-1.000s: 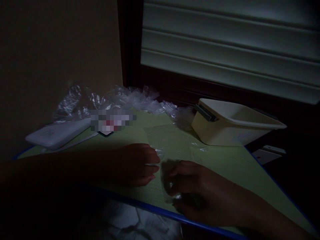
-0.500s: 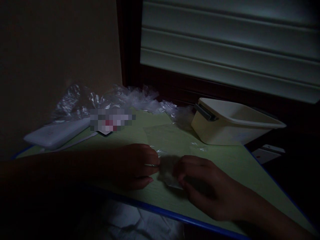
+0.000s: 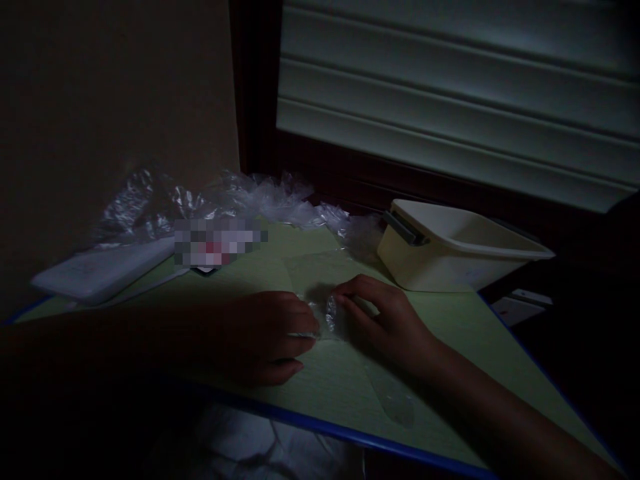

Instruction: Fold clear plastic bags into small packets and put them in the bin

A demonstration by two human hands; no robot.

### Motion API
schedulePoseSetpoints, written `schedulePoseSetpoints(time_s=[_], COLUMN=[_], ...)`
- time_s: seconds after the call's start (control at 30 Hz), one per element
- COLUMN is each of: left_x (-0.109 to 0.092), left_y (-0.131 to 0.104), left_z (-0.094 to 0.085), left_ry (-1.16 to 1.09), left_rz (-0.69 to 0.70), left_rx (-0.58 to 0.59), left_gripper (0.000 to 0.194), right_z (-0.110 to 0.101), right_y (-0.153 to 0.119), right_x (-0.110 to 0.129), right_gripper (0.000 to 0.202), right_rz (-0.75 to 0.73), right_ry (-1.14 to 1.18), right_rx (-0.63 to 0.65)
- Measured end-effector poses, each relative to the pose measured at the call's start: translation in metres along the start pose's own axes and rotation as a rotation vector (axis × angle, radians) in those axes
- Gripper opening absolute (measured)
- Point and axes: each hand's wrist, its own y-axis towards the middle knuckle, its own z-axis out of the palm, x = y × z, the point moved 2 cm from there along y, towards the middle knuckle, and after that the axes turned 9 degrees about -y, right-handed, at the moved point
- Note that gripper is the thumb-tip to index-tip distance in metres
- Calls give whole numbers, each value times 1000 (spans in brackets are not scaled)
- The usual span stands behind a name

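A thin, clear plastic bag (image 3: pixel 313 263) lies on the green tabletop in front of my hands, its outline faint in the dim light. My left hand (image 3: pixel 273 340) rests at its near left side with fingers curled, and a shiny strip of plastic shows between them. Thumb and forefinger of my right hand (image 3: pixel 387 323) pinch a crumpled, glinting part of the plastic, slightly above the table. Below my right wrist, a clear flap with a rounded end (image 3: pixel 400 407) lies on the tabletop; whether it belongs to the same bag I cannot tell.
Crumpled clear plastic (image 3: pixel 270 197) is heaped along the back edge. A white power bank-like slab (image 3: pixel 100 270) with a cable lies at left, beside a blurred-out flat object (image 3: pixel 215 247). A cream bin (image 3: pixel 425 263) stands at back right. The green table (image 3: pixel 450 400) has a blue edge.
My right hand has moved up and left, toward my left hand, and now pinches the plastic. A rounded clear flap now shows below its wrist. My left hand stays nearly in place.
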Motion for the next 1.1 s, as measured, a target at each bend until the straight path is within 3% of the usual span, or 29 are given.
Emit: schedulePoseSetpoints(time_s=[0.07,0.2,0.43,0.57,1.1], left_x=[-1,-4,-7,-4,-4], left_y=[0,0,-3,0,-2], left_z=[0,-3,-4,-2,1], left_ry=[-22,-24,5,-37,14], left_rz=[61,57,177,228,116], left_rx=[53,75,-94,-108,-49], left_gripper=[12,10,24,25,28], right_z=[5,13,18,19,14], right_y=[2,3,2,2,-9], right_x=[-3,-7,-8,-10,-12], right_gripper=[13,15,19,19,14], right_rz=[7,15,-28,-44,99], right_ry=[-11,-44,-38,-15,-16], right_rx=[-25,-44,-37,-52,-206])
